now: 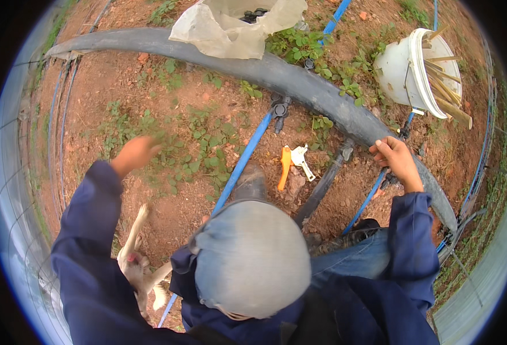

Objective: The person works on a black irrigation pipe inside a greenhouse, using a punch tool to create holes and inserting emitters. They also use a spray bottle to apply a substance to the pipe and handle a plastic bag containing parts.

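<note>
The right hand [399, 160] rests on the wide dark grey flat hose [299, 80], its fingers curled over the hose's near edge close to a small black fitting [403, 131] where a thin blue tube [370, 197] runs off toward the person. The hose arcs across the red soil from the upper left, over the middle of the view, and down to the right edge. The left hand [135, 154] is raised over the weedy ground well to the left, blurred, holding nothing that can be seen; whether it is open or closed cannot be told. Between the hands, a second blue tube [243, 162] leaves a black valve [280, 108] under the hose and runs down toward the person's knee, and a black pipe [322, 185] slants beside it. An orange-handled tool [285, 167] and a small white tool [300, 158] lie on the soil just beside each other between those lines. Beyond the hose, a crumpled translucent plastic bag [230, 26] sits at the top, and a white bucket [414, 72] lies tipped on its side at the upper right with wooden sticks [446, 86] jutting out.
</note>
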